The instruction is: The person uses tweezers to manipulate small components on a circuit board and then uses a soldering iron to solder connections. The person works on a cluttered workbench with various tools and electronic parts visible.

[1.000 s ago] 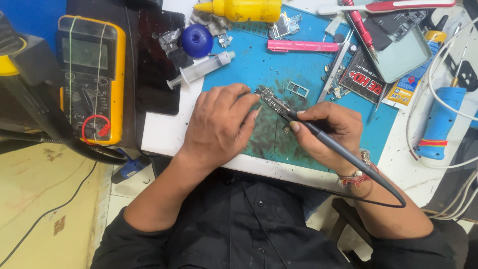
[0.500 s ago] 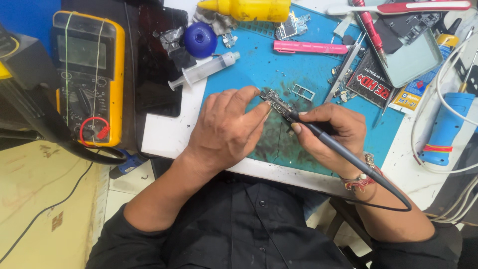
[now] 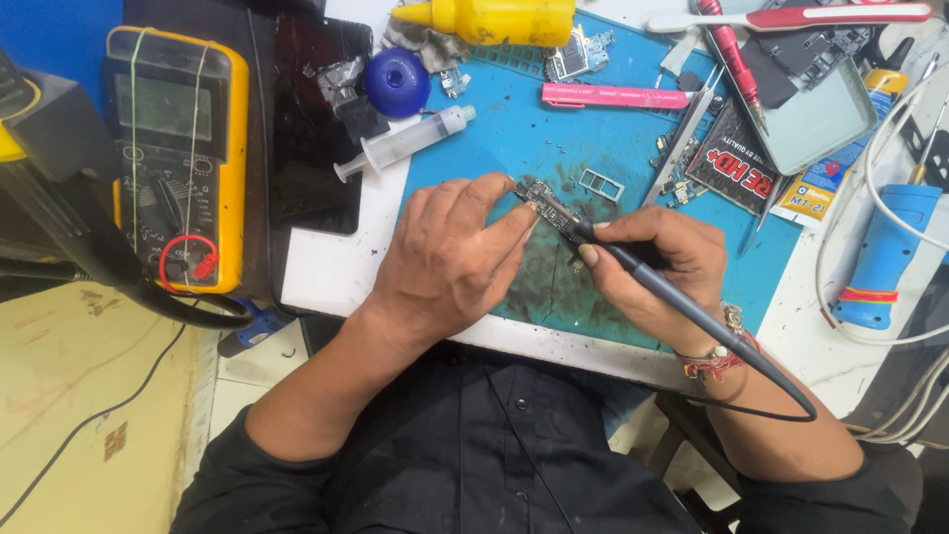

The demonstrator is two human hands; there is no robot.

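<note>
My left hand (image 3: 450, 257) pinches a small dark circuit board (image 3: 542, 201) between thumb and forefinger, low over the blue work mat (image 3: 514, 138). My right hand (image 3: 660, 269) grips a black soldering iron (image 3: 652, 282) like a pen. Its tip rests on the right end of the board. The iron's black cord (image 3: 761, 366) runs back across my right wrist, which wears a red thread band.
A yellow multimeter (image 3: 178, 158) lies far left beside a black phone (image 3: 316, 129). A syringe (image 3: 405, 143), blue cap (image 3: 397, 81), yellow squeeze bottle (image 3: 494, 18), pink tool (image 3: 613, 96), tweezers, red screwdrivers and a blue-handled tool (image 3: 885, 252) with white cables surround the mat.
The hands keep the same grip on board and iron. The view has shifted slightly, so the bench items sit a little differently in frame.
</note>
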